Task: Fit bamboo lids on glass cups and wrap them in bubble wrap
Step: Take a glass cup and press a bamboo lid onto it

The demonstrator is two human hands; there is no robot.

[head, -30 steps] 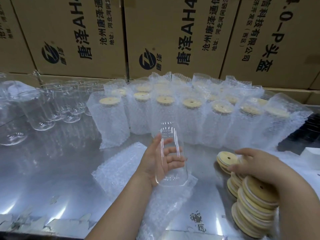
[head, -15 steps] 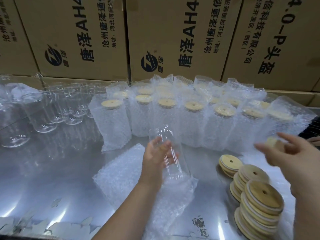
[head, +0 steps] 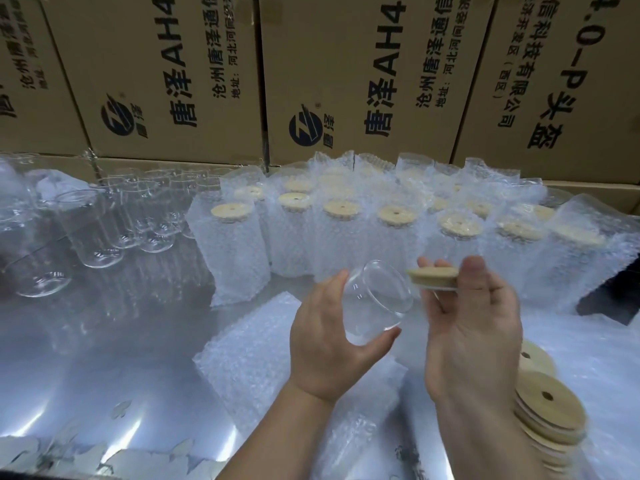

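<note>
**Hands bring a bamboo lid to the mouth of a glass cup**

Several things are hard to make out. The stack of bamboo lids [head: 550, 414] at the lower right is blurred, partly hidden behind the right forearm, and cut off near the picture's edge. The far rows of wrapped cups [head: 235, 258] fade into a haze of plastic, so only the front row shows its pale round lids clearly. The bare glass cups [head: 93, 230] at the left overlap one another and their reflections in the shiny metal worktop [head: 104, 358]. The tops of the printed cardboard boxes [head: 166, 74] along the back are cut off.

The glass cup [head: 374, 299] in hand is clear and unlidded. It is held above the worktop near the middle of the view, tilted so that its open mouth faces up and to the right. The bamboo lid [head: 433, 277] is a pale wooden disc seen almost edge-on, just beside the cup's rim. Whether the two touch cannot be told.

The left hand [head: 325, 344] curls around the cup's body, fingers over the top and thumb beneath. The right hand [head: 474, 327], palm toward the viewer, pinches the lid between thumb and fingertips. A flat bubble wrap sheet [head: 249, 351] lies on the worktop under both hands.
</note>
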